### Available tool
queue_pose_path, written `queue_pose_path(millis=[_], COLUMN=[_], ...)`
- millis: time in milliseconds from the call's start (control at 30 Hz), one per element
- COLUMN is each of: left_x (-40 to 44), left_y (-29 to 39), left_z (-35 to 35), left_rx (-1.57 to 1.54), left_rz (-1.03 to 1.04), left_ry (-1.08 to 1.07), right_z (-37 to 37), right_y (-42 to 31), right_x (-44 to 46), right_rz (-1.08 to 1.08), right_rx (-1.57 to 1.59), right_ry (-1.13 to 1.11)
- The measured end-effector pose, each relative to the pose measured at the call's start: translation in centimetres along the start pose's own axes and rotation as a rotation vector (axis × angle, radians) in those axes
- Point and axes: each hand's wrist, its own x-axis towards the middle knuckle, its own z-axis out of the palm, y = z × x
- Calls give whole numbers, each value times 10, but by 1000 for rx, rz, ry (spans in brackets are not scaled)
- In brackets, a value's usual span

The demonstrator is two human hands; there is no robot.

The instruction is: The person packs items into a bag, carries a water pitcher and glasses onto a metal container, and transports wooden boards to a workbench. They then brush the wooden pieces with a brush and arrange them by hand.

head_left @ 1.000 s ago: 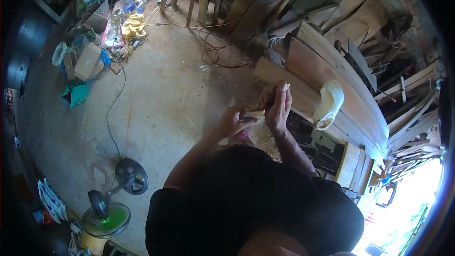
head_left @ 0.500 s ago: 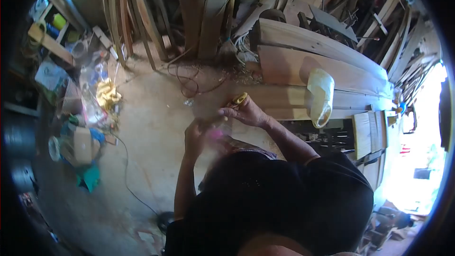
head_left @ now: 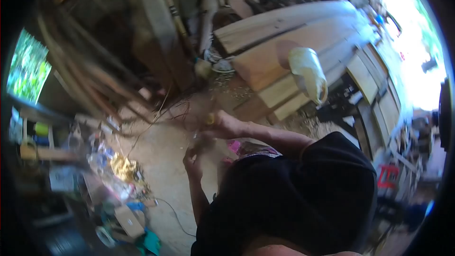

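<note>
We saw one small yellow piece (head_left: 210,119) at the far left end of the right forearm, against the fingers of the right hand (head_left: 225,124), so that was the nearer of the two hands. From the left hand (head_left: 192,162), it lay to the far side and a little to the right. Blur hid its long axis, and we could not tell which way it pointed. The right fingers looked closed on it; whether the left fingers were apart, together or holding something, we could not tell. Both hands were raised over the floor (head_left: 166,161), far and left of one black shirt (head_left: 294,194). Counting around them, we found one pink patch (head_left: 233,147) beside one patterned cloth (head_left: 256,149), just near of the right forearm; one pale translucent container (head_left: 308,68) to the far right, by a stack of at least three boards (head_left: 279,68); and, to the near left, one crumpled yellow sheet (head_left: 124,167), one cardboard box (head_left: 129,221) and one teal scrap (head_left: 150,242). The leaning timbers at the far left were too smeared to count.
</note>
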Motion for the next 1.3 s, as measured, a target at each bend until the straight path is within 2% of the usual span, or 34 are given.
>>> queue_pose_path(millis=[100,167,200,233,267,300,333,367,433,500,567,633,700,733,833,900,967,1033,1067,1100,1133,1300], left_x=[3,-3,-7,-10,-14,-20,-26,-31,-36,-39,-38,-36,-34,-34,-36,-43,-56,-70,-77,-90,-104,-151], left_y=[-11,-28,-38,-48,-58,-70,-83,-91,-94,-88,-73,-78,-50,-48,-41,-25,-38,-53,-43,-24,-8,44], left_z=[-9,-17,-23,-30,-36,-39,-42,-41,-30,-14,12,38,75,91,144,181,215,252,277,298,319,414], left_rx=[-45,107,101,188,279,279,293,308,385,464,475,500,440,434,369,383,408,440,435,383,331,338], left_rz=[-12,-68,-54,-147,-239,-230,-248,-270,-263,-248,-220,-144,-182,-167,-117,-168,-150,-155,-148,-259,-372,-361], left_ry=[-52,-31,-73,-104,-134,-173,-223,-270,-397,-506,-607,-656,-695,-708,-748,-733,-725,-642,-642,-591,-542,-650], right_z=[10,7,6,-1,-10,-15,-17,-22,-32,-51,-71,-89,-111,-123,-174,-218,-259,-308,-334,-360,-383,-470], right_y=[-1,-11,-3,-8,-16,-27,-40,-48,-22,-53,-50,-59,-68,-68,-54,-33,-28,-28,-22,-16,-13,-26], right_x=[-15,-27,-37,-47,-60,-74,-87,-103,-142,-170,-205,-240,-275,-292,-367,-426,-483,-540,-574,-611,-645,-762], right_rz=[49,-70,-37,-18,78,177,177,331,128,353,396,451,641,762,867,951,973,1134,1198,1267,1243,1460], right_rx=[-81,-165,-263,-282,-361,-433,-442,-423,-692,-528,-600,-802,-987,-973,-1072,-1079,-1119,-1137,-1124,-1105,-1120,-1075], right_ry=[103,176,193,228,245,257,394,433,661,694,748,781,747,773,782,848,911,896,898,897,951,1052])
